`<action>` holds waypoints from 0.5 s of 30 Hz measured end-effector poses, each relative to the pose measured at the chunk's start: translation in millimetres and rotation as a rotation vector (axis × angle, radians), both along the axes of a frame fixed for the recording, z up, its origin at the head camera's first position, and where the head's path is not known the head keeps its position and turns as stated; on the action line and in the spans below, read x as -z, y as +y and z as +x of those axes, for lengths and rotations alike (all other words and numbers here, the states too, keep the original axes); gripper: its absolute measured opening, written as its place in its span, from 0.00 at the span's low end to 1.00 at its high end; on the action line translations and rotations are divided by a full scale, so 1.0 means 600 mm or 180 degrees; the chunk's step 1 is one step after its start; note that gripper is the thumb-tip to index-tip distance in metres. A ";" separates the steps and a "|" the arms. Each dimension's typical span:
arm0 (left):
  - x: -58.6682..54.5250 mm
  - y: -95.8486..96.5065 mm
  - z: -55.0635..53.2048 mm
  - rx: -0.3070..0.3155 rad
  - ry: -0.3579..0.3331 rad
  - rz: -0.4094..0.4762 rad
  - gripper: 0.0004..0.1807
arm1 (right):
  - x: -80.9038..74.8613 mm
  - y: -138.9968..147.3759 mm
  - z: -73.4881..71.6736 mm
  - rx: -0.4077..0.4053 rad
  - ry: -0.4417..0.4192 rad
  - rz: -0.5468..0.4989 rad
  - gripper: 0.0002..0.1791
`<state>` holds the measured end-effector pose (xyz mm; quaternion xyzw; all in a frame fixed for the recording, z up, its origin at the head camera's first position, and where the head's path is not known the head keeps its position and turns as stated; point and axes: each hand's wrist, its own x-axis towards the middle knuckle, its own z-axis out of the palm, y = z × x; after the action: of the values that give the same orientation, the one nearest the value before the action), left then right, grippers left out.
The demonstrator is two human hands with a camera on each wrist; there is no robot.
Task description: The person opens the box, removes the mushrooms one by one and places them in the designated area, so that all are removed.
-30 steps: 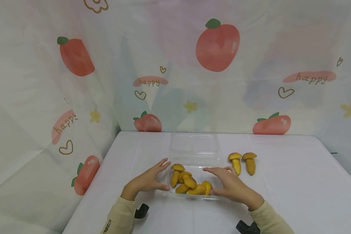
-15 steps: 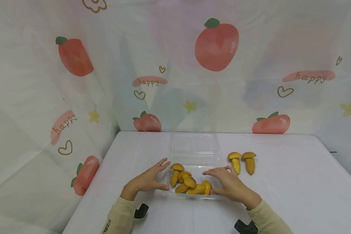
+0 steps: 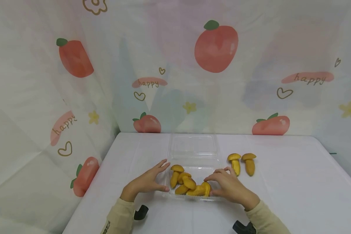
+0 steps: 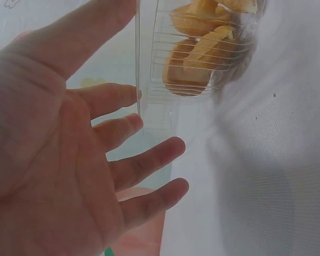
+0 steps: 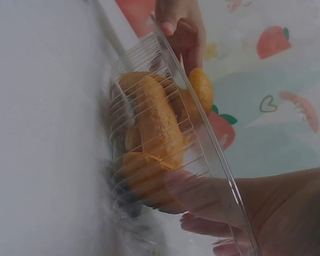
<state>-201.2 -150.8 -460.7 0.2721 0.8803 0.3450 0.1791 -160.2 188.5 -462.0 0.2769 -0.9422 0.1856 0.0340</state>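
Several yellow mushrooms (image 3: 189,182) lie heaped toward the left and front of a clear plastic clamshell box (image 3: 193,171), its lid (image 3: 194,144) folded back. My right hand (image 3: 229,188) reaches over the box's right side, thumb and fingers curled about the cap of the front-right mushroom (image 3: 206,189). Through the ribbed wall in the right wrist view, the thumb (image 5: 189,189) overlaps that mushroom's cap (image 5: 149,173). My left hand (image 3: 146,180) spreads along the box's left side, thumb by the front-left corner. In the left wrist view its fingers (image 4: 149,162) are extended beside the box's rim (image 4: 138,58).
Two more mushrooms, one bright yellow (image 3: 236,164) and one browner (image 3: 249,165), lie right of the box on the white table (image 3: 295,182). A fruit-printed cloth (image 3: 175,48) hangs behind and at the left. Black curved pieces (image 3: 141,212) sit under both sleeves.
My right index finger has come down toward the thumb, closing in on the front-right mushroom's cap. The left hand, the box and the two loose mushrooms have stayed put.
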 end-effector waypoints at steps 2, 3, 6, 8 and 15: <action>0.001 0.001 0.000 0.0002 0.0001 -0.0014 0.53 | 0.000 -0.002 0.001 0.0037 -0.0005 0.0010 0.22; 0.001 0.001 0.000 0.0003 0.0002 -0.0018 0.53 | -0.001 -0.002 0.002 0.0049 -0.0003 0.0018 0.22; 0.000 0.001 0.001 -0.0004 0.0002 -0.0011 0.53 | 0.000 -0.004 0.002 0.0100 -0.0038 0.0026 0.22; -0.001 0.001 0.001 -0.0003 0.0005 -0.0004 0.53 | -0.001 -0.004 0.002 0.0104 -0.0067 0.0012 0.21; 0.001 0.001 0.001 0.0018 0.0054 -0.0011 0.54 | -0.008 0.007 -0.005 -0.0046 -0.0366 -0.0362 0.21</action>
<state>-200.5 -150.0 -461.2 0.2772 0.8816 0.3406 0.1731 -163.0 192.4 -457.3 0.2702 -0.9285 0.2547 -0.0058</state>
